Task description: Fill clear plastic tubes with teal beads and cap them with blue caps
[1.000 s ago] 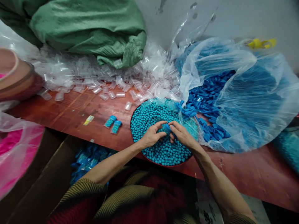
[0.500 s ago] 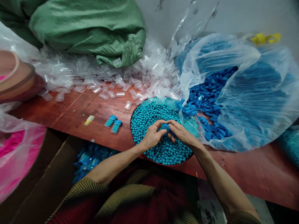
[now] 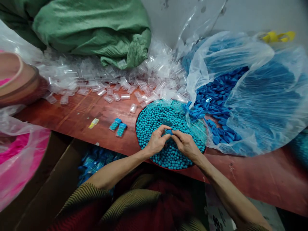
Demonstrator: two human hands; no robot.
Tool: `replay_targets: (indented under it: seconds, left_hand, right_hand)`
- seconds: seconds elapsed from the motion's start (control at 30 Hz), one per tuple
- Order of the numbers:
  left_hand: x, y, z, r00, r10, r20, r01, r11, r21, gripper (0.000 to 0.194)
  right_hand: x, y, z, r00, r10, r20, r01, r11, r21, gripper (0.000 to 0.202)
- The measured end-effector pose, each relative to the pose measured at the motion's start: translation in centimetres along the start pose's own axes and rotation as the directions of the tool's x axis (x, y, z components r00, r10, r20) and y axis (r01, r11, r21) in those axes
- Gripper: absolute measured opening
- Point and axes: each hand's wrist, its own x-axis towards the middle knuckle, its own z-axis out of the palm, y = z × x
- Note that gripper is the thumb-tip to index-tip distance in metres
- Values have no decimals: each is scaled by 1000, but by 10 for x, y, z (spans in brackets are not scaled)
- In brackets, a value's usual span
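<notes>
Over a round tub filled with turquoise balls [image 3: 151, 118], my two hands meet at the fingertips. My left hand [image 3: 156, 140] is closed around a small clear plastic container, mostly hidden by the fingers. My right hand [image 3: 185, 143] pinches at a blue cap [image 3: 169, 132] on the container; the fingers hide how far it sits on. To the left, on the reddish-brown table, lie two filled containers [image 3: 121, 130] with blue caps and turquoise balls inside.
Clear containers [image 3: 115, 97] are heaped along the back, under a green sack [image 3: 96, 32]. A plastic bag [image 3: 269, 106] spills blue caps [image 3: 216, 96] on the right. A yellow-and-white piece [image 3: 93, 123] lies left. Bagged pink items [image 3: 16, 149] and a bowl [image 3: 19, 77] stand far left.
My right fingers have shifted and curled in closer around the blue cap. My left hand has stayed almost in place. The view has moved slightly.
</notes>
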Motion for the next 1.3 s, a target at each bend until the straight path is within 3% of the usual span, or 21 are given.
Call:
replay_targets:
  seconds: [0.1,0.2,0.27,0.33,0.4,0.5,0.63,0.73,0.87,1.03,1.2,1.3]
  left_hand:
    - [2,4,-5,995,-42,90,49,996,-71,30]
    - [3,8,-12,982,-39,184,57,994,-93,34]
    - [1,11,-14,978,-33,205,47,997,-64,33]
    - [-1,13,-12,981,-31,193,38,999,-31,37]
    - [-3,14,-8,990,6,142,-6,1000,0,45]
    - [-5,15,-1,988,152,34,-154,987,52,50]
    - [-5,15,-1,983,177,40,-179,983,38,48]
    - [-3,16,-4,980,184,80,-185,983,6,48]
    - [-6,18,-4,979,169,117,-166,985,-37,36]
    - [-12,19,5,993,115,25,-113,992,-54,19]
    - [-13,15,8,993,110,-29,-111,993,-49,14]
    - [-13,10,2,995,104,-13,-103,993,59,14]
  right_hand:
    - [2,3,-17,995,-1,96,-9,995,95,26]
    - [7,7,-32,982,108,153,-152,937,315,32]
    - [10,7,-33,975,197,105,-223,864,452,45]
    - [11,4,-27,970,242,-11,-205,845,493,56]
    - [10,-2,-17,975,199,-102,-146,912,383,48]
    - [4,-11,-4,997,-20,-79,27,996,84,42]
    - [-4,-13,6,970,-242,31,243,946,-214,89]
    - [-7,-13,11,960,-279,-28,250,895,-369,94]
    - [-8,-14,17,951,-292,-101,223,875,-430,84]
    - [-9,-9,25,917,-377,-132,295,862,-411,82]
    - [-9,1,31,933,-346,-98,298,896,-329,82]
    - [-9,-4,37,956,-284,-69,243,902,-357,84]
